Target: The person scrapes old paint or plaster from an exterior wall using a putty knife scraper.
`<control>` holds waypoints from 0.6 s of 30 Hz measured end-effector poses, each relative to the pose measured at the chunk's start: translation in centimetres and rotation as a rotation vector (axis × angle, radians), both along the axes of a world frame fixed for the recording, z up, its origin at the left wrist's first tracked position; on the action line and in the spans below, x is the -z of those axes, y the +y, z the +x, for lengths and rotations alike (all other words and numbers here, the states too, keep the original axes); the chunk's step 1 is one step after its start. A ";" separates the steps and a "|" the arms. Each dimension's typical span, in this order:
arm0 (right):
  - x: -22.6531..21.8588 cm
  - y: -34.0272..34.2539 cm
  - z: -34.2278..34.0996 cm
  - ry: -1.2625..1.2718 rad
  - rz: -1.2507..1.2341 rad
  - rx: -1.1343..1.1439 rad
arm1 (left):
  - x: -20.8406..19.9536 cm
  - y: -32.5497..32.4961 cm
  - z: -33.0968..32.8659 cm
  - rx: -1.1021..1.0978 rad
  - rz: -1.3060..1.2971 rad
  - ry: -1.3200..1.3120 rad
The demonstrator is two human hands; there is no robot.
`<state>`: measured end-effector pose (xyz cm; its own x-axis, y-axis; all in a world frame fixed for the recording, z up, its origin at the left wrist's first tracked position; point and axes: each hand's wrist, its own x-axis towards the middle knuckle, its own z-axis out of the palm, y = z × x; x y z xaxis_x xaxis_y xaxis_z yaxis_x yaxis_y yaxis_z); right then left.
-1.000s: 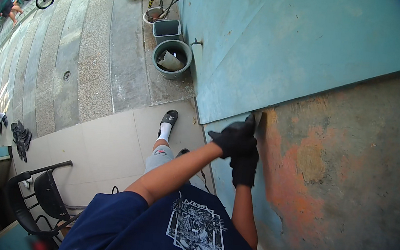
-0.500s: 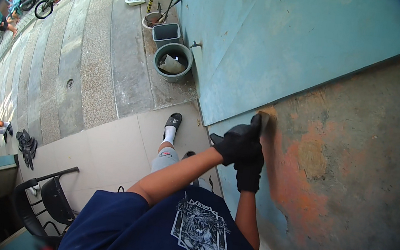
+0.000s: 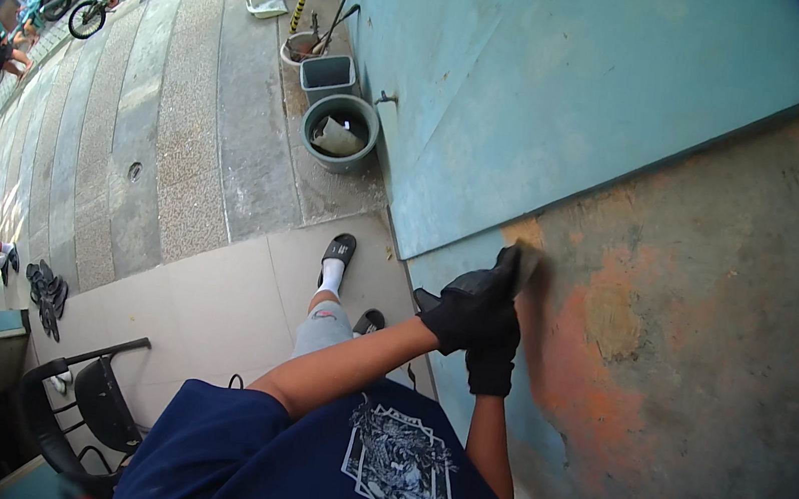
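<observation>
Your gloved hands and the scraper [image 3: 529, 270] have come slightly down from the lower edge of the light-blue panel [image 3: 589, 113], toward your body, since the first frame. That leaves a gap between the blade and that edge, and a small ochre patch [image 3: 524, 233] shows there, so the work, as far as you can judge, has passed off the topmost strip and onto the surface below it. Your left hand [image 3: 461, 303] is curled closed, apparently around the scraper's handle, with the thin blade projecting beside its upper fingers. Your right hand [image 3: 494, 351] lies against and partly behind it; you cannot tell from this angle how its fingers are set. The blade sits at the worn wall [image 3: 723, 322], near where blue paint meets bare grey and orange-stained patches; whether its edge is actually touching is too blurred to tell.
</observation>
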<state>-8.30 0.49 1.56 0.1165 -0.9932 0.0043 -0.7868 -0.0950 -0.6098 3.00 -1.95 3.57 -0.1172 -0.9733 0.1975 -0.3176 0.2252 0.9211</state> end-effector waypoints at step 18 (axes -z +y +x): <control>6.4 -0.1 5.1 -0.163 -0.353 -0.057 | 4.4 2.0 2.1 -0.268 -0.036 0.029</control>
<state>-3.22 0.34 -4.86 0.1414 -0.9193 0.3672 -0.6695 -0.3620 -0.6486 5.07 0.05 -0.85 0.1503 -0.9610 0.2322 -0.3435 0.1695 0.9237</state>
